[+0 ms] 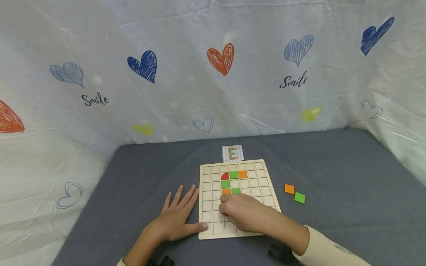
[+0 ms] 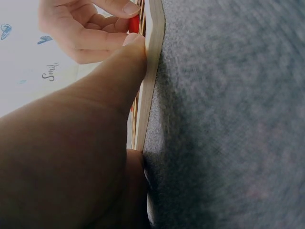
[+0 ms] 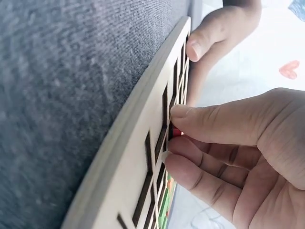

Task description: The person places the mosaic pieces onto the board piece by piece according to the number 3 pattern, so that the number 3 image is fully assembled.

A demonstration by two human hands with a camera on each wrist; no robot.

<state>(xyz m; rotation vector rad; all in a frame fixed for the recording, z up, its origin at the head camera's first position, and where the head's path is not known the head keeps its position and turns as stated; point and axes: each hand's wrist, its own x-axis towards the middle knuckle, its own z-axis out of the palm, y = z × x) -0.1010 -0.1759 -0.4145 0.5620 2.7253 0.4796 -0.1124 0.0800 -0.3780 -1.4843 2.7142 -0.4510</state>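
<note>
A light wooden grid board (image 1: 206, 216) lies on the grey cloth. In its upper cells sit a red rounded tile (image 1: 225, 176), green tiles (image 1: 234, 174) and orange tiles (image 1: 242, 174). My right hand (image 1: 244, 212) is over the lower middle of the board, pinching a small red tile (image 3: 177, 131) between thumb and fingers, right at the grid. Most of that tile is hidden by the fingertips. Spread out at the board's left side, my left hand (image 1: 178, 218) has its thumb (image 3: 195, 50) resting on the near left corner, with the other fingers on the cloth.
Right of the board lie a loose orange tile (image 1: 289, 188) and a loose green tile (image 1: 300, 198). A small printed card (image 1: 233, 153) with a coloured grid pattern touches the board's far edge. Behind the table hangs a white curtain (image 1: 179, 96) with hearts.
</note>
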